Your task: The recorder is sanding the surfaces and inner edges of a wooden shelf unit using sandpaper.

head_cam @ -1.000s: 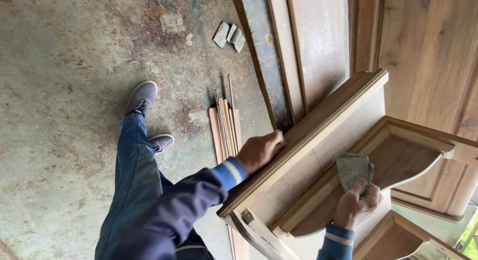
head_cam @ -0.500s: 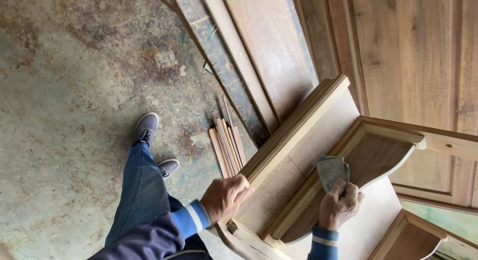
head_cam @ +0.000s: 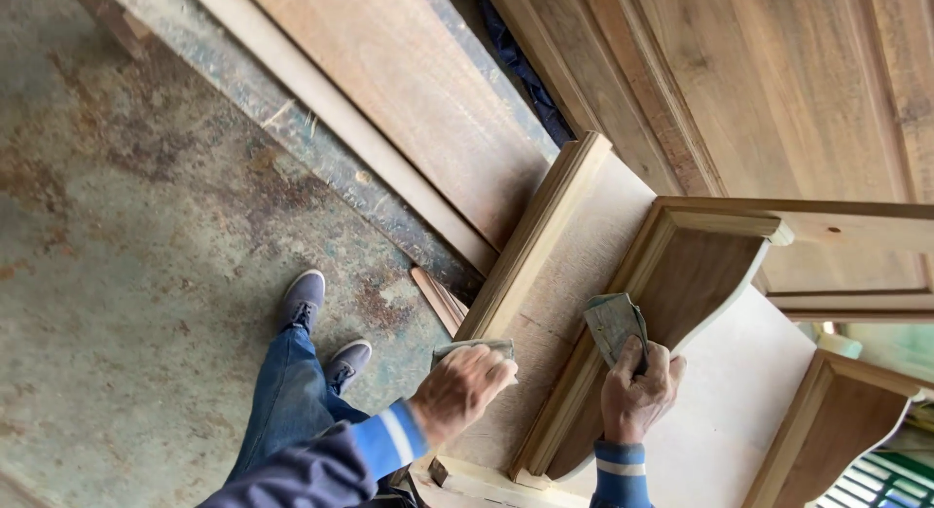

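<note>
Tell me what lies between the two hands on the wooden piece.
Head view: between the left hand and the right hand lie a pale flat panel and a moulded wooden frame edge.

Left hand (head_cam: 459, 389) knuckles up, fingers curled in a grip; right hand (head_cam: 637, 391) likewise gripping, thumb up. Both forearms extended forward.

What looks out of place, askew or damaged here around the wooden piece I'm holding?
Nothing on the wooden cabinet piece looks broken. Left hand presses a folded sheet on its edge moulding; right hand holds folded sandpaper against the inner frame. The oddities: loose wood strips lying on the stained, patchy concrete floor near the shoes.
</note>
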